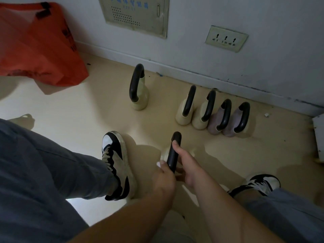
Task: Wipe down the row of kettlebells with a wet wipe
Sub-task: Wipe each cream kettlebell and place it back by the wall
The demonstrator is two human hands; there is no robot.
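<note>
Currently mid-task; person crouched on the floor [78, 106].

Far left: orange bag [35, 46] slumped by the wall [192, 41], out of play. Left shoe [117, 160] planted flat, likely bracing the crouch.

Lone kettlebell [139, 95] stands upright, apart from the rest. Wiped or not: cannot tell.

Near kettlebell [164, 155] sits on the floor between the shoes, well clear of the wall, presumably for reach.

- Left hand [163, 174]: fingers curled, pinching a white wipe [158, 163] against the low end of the black handle [173, 155]. Only a scrap of wipe shows.
- Right hand [186, 166]: fingers wrapped round the same handle from the other side, one laid up along it. Judged to steady the weight while the left rubs.

Further right, four kettlebells [199, 120] stand in a tight row just beside the wall, two cream and two mauve, neighbours touching or nearly so. Socket [226, 39] above them. Right shoe [259, 183] at the far side.

Estimate: handle being wiped; row not yet reached.
</note>
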